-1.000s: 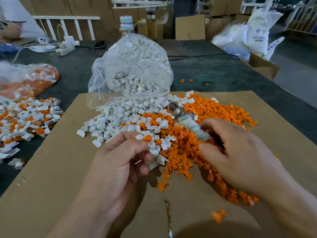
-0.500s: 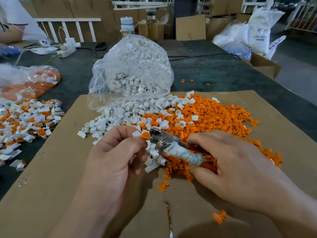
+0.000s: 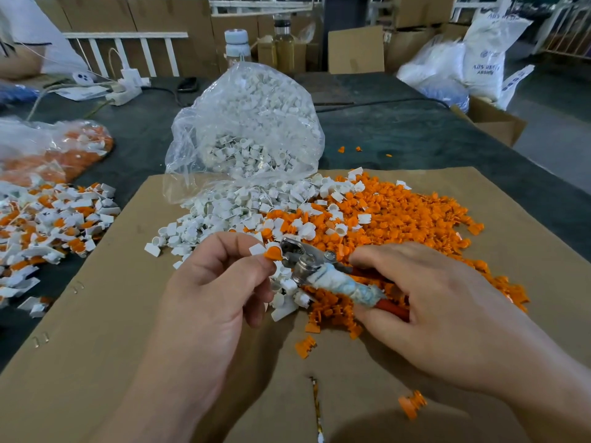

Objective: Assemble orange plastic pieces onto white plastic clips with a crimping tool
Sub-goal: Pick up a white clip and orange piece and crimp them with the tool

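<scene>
Your left hand (image 3: 220, 282) pinches, fingers curled, a white clip (image 3: 256, 249) topped by a rounded orange piece (image 3: 273, 252), in front of the crinkly clear bag (image 3: 246, 123). Your right hand (image 3: 441, 302) grips the tape-wrapped, red-handled crimping tool (image 3: 308, 265), its metal head against that piece. Orange pieces (image 3: 415, 212) heap right of the bag.

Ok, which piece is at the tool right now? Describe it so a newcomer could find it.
On the brown cardboard sheet, find the left hand below the mixed pile. It pinches one white clip topped by an orange piece, at the metal nose of the crimping tool in the right hand. Unlike everything in the pile, it is held up off the cardboard.
</scene>
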`<control>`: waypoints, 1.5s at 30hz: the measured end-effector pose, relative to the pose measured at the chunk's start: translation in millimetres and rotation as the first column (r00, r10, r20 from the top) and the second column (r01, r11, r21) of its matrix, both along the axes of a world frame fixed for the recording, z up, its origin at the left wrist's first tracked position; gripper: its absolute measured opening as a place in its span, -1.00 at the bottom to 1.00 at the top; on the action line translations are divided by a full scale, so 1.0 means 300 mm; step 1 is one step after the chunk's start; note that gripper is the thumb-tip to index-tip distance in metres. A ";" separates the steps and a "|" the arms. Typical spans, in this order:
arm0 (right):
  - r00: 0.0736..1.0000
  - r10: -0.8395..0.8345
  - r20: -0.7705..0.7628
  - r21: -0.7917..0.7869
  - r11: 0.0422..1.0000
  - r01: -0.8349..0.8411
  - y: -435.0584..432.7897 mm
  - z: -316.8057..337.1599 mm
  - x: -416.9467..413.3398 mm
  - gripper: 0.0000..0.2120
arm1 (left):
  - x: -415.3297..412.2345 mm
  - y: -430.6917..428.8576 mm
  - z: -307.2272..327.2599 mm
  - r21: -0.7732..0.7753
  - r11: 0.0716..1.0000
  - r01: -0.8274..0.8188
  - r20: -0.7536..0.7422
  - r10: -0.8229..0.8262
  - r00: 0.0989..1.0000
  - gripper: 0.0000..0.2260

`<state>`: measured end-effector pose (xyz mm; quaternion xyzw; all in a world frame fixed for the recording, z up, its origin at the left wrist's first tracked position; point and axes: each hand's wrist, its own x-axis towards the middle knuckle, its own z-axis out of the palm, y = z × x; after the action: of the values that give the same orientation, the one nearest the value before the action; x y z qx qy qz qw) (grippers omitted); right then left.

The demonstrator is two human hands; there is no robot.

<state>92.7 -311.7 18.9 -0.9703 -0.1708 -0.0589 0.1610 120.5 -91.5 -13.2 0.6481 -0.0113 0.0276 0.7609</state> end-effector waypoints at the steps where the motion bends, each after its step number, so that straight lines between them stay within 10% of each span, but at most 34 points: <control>1: 1.000 0.002 0.001 0.004 1.000 -0.002 -0.001 0.001 0.000 -0.56 | 0.001 -0.001 0.000 0.002 1.000 -0.003 0.001 0.003 1.000 -0.98; 45: 0.997 -0.041 -0.059 -0.104 0.994 0.035 0.042 0.035 -0.006 -0.68 | -0.021 -0.014 0.024 0.060 0.998 0.035 0.047 -0.038 0.998 -0.77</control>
<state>91.0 -299.1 29.3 -0.9817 -0.1501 -0.0236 0.1148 114.2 -95.5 -6.0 0.6693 -0.0421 0.0288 0.7412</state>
